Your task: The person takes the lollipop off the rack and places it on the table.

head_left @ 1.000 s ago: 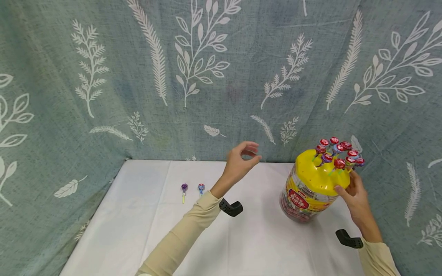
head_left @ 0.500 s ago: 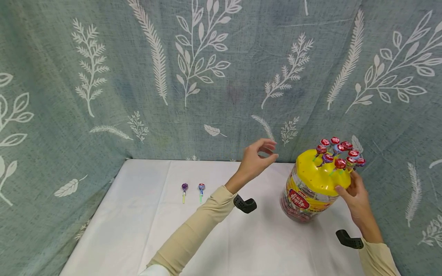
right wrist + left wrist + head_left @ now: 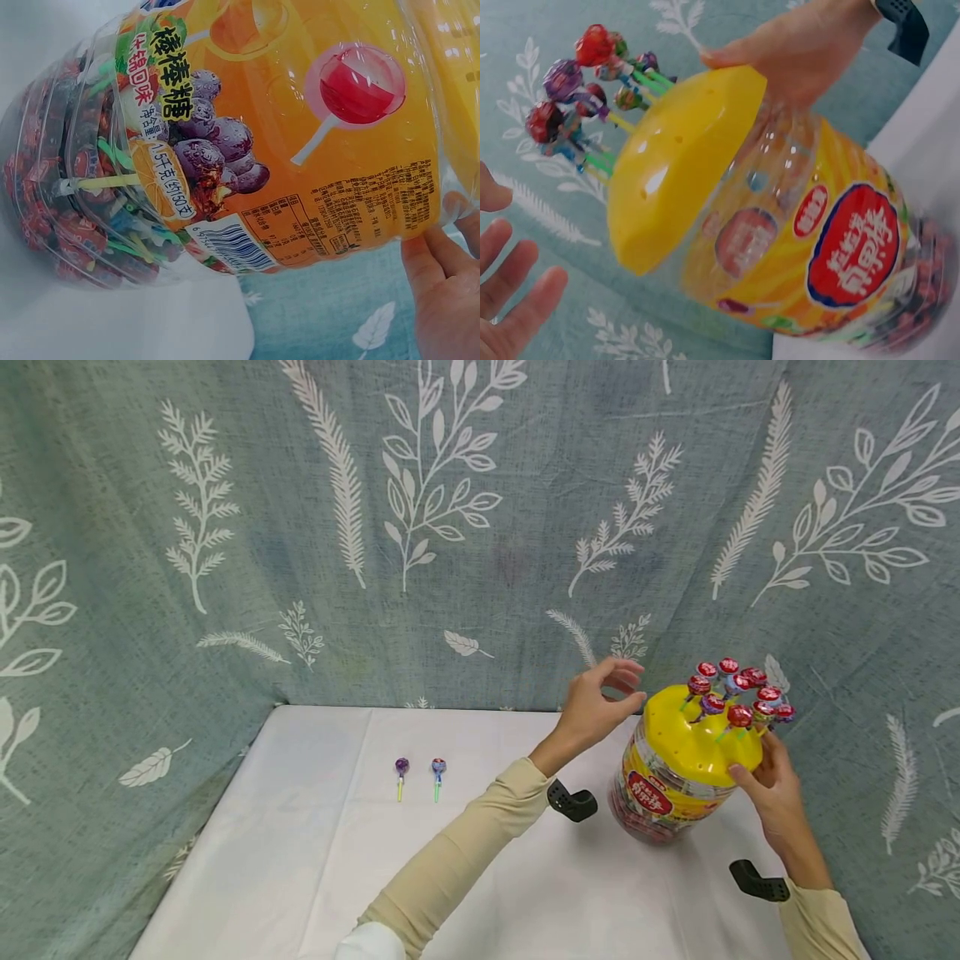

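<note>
Moving rightward since the earlier frame, the left hand (image 3: pixel 596 703) is now just beside the jar (image 3: pixel 649 793), its fingers loosely curved and released. The right hand (image 3: pixel 776 789) stays in the same place, grasping the jar by its lid (image 3: pixel 671 739) and neck. The jar is on the right part of a table (image 3: pixel 465 860) covered in smooth white cloth; a purple lollipop (image 3: pixel 402 766) and a blue lollipop (image 3: pixel 438 767) lie further left. Behind hangs a grey-green curtain (image 3: pixel 510 535) with white leaf prints. The jar is clear, ribbed and round; glossy, foil-wrapped lollipops (image 3: pixel 739 717) stand in its shiny yellow lid.
</note>
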